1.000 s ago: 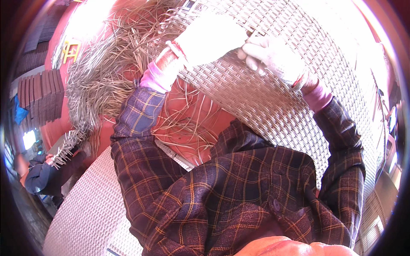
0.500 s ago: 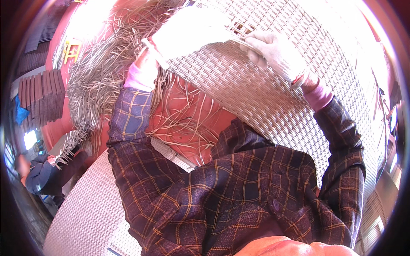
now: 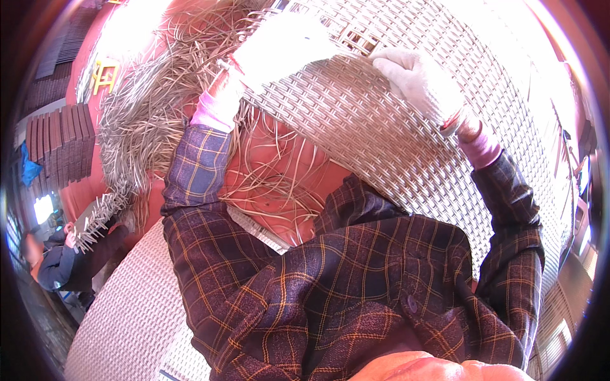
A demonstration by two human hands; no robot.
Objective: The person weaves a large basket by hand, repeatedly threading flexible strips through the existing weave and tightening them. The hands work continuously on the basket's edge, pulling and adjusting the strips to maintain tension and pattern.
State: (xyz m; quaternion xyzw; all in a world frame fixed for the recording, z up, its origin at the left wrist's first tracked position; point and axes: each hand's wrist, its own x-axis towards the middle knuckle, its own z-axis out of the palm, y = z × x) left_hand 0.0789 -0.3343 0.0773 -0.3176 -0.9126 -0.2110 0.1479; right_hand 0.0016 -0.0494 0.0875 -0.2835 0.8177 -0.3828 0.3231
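Note:
A pale woven wicker panel (image 3: 406,140) of flat strands lies across my front, with a small gap (image 3: 359,41) in the weave near its far part. My right hand (image 3: 419,82), in a whitish glove, is over the panel just right of that gap. Its fingers are curled closed near the end of a pale strip, and what they grip is hidden. My left hand (image 3: 283,51) rests at the panel's far left edge. Glare washes it out, so its fingers cannot be made out.
Loose wicker strands (image 3: 149,114) lie heaped at left on the red floor (image 3: 273,165). Beyond stand a yellow stool (image 3: 105,76) and stacked brown panels (image 3: 60,143). Another woven piece (image 3: 133,305) is at lower left, near another person (image 3: 70,260) holding a strand-fringed piece.
My right hand has shifted a little right and its fingers have turned further under. My left wrist has moved slightly right. More of the gap in the weave shows.

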